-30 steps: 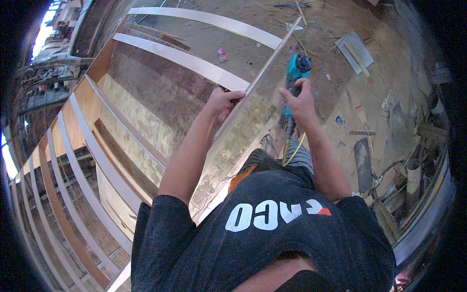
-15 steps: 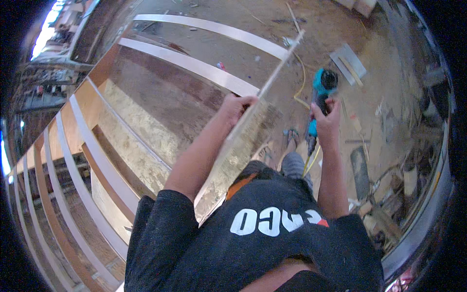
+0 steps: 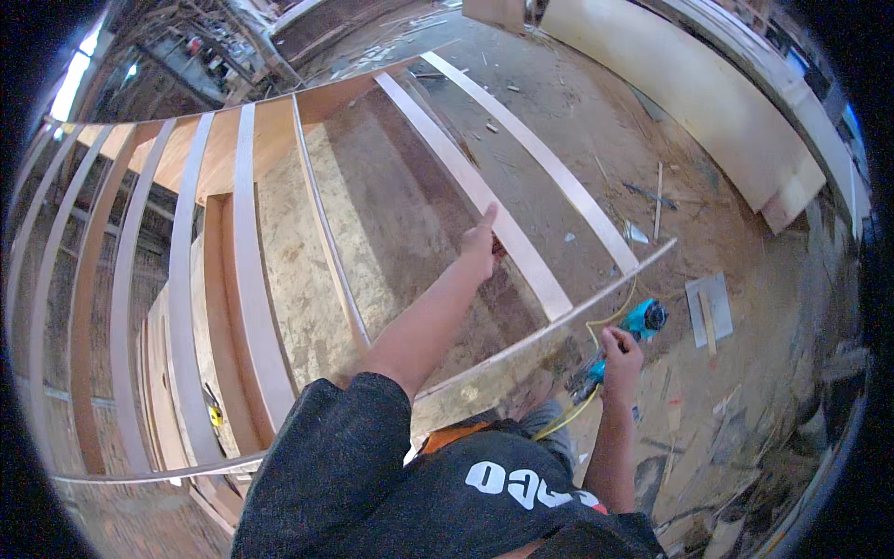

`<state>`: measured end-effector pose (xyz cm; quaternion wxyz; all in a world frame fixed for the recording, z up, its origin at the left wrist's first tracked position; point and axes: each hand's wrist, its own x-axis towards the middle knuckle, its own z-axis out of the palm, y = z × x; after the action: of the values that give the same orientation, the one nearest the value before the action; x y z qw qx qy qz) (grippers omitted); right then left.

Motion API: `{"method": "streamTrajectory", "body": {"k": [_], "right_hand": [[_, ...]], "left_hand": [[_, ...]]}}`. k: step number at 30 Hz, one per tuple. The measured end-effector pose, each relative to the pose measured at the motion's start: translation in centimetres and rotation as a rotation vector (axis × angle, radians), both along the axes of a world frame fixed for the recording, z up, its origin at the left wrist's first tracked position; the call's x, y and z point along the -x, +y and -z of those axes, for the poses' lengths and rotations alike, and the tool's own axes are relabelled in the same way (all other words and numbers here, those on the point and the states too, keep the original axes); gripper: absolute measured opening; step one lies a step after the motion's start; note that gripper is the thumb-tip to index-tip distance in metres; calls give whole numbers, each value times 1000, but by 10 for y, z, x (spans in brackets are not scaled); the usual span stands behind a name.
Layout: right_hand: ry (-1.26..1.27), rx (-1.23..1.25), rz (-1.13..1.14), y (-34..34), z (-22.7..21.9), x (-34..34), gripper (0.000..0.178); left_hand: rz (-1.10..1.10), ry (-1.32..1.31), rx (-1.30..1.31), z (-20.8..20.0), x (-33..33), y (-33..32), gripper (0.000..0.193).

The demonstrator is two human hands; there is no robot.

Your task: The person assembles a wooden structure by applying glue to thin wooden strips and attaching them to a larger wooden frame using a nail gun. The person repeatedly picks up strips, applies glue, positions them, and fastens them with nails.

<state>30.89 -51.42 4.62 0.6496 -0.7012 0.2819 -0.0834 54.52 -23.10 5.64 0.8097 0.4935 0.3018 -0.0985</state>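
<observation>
My left hand (image 3: 480, 253) is closed around the edge of a pale wooden slat (image 3: 533, 272), one finger lying along its top and the others tucked below. That slat spans a large wooden frame (image 3: 610, 296), whose near rail meets the slat's end. At the right, outside the rail, my right hand (image 3: 622, 359) is closed on the handle of a teal air nail gun (image 3: 644, 320). A yellow hose (image 3: 566, 421) runs from the tool past my leg. The nail gun's nose is hard to make out.
Several more slats (image 3: 244, 214) cross the frame to the left. A yellow tape measure (image 3: 215, 415) lies among the boards there. Right of the nail gun, a wood strip lies on a grey sheet (image 3: 698, 312). A large panel (image 3: 680, 102) stands at the far right; scraps litter the floor.
My left hand has moved from the near rail to partway along the slat. The view has turned, bringing the far panel into sight. The nail gun stays in my right hand.
</observation>
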Motion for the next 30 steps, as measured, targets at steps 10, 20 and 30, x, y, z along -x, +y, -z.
{"method": "streamTrajectory", "body": {"k": [10, 20, 30], "right_hand": [[164, 71, -165, -68, -4, -32, 19], [145, 17, -168, -88, 20, -51, 16], [133, 19, -224, -71, 37, -57, 18]], "left_hand": [[-150, 5, -236, 40, -135, 107, 71], [-177, -190, -400, -10, -119, 36, 40], [-185, -237, -434, 6, -127, 43, 32]]}}
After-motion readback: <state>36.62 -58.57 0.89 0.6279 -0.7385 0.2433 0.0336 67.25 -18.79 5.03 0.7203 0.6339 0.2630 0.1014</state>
